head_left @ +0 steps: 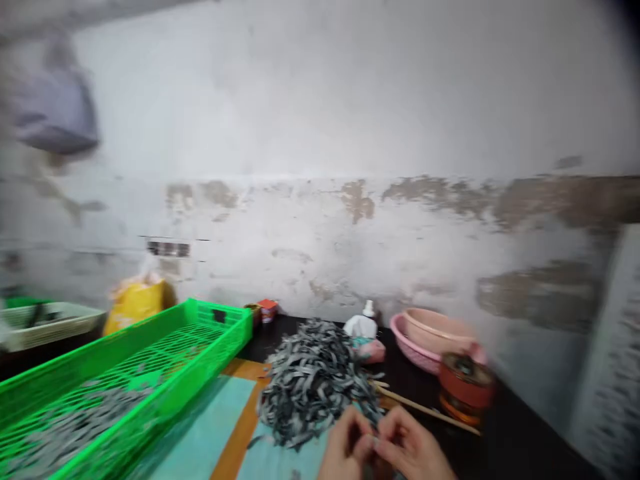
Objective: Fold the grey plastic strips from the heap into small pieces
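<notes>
At the bottom centre, my left hand (346, 445) and my right hand (410, 443) meet with fingertips pinched together. What they hold between the fingers is too small and blurred to name. Just beyond them rises a heap of grey strips (315, 380), lying on a light blue mat (280, 460) over an orange-brown board. To the left, a long green plastic crate (200, 373) holds more grey strips (90, 420) spread over its mesh bottom.
Pink baskets (420, 353), a reddish-brown round tin (465, 387) and a thin stick (430, 408) lie right. A white-capped bottle (369, 309) stands behind the heap. Yellow bag (136, 303) and pale basket (60, 323) are left, near the wall.
</notes>
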{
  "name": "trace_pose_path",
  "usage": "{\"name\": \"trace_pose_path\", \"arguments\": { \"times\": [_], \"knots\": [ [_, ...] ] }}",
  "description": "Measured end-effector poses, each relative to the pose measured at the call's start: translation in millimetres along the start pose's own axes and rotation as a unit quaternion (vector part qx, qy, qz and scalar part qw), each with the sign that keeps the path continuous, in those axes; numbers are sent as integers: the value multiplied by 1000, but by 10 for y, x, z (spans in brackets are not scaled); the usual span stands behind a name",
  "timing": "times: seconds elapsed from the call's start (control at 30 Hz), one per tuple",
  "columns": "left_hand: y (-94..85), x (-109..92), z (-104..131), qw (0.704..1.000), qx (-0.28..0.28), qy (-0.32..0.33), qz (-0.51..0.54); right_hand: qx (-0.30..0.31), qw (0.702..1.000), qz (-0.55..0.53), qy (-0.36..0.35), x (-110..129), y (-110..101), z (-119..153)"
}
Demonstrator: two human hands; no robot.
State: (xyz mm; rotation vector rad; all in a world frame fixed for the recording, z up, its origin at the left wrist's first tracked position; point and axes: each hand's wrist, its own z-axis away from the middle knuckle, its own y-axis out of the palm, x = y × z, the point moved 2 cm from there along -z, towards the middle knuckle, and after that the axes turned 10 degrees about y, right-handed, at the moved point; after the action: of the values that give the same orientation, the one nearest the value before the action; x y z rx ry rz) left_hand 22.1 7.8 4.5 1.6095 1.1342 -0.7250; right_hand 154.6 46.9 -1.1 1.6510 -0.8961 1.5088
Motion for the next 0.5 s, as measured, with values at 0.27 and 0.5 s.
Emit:
{"name": "trace_pose_path", "arguments": {
  "times": [0.27, 0.5],
  "knots": [
    [55, -180, -23, 998, 19, -51, -17, -26, 997, -58, -47, 170, 34, 13],
    [34, -205, -50, 995, 51, -23, -85, -22, 998, -43, -40, 128, 50, 2]
  ]
}}
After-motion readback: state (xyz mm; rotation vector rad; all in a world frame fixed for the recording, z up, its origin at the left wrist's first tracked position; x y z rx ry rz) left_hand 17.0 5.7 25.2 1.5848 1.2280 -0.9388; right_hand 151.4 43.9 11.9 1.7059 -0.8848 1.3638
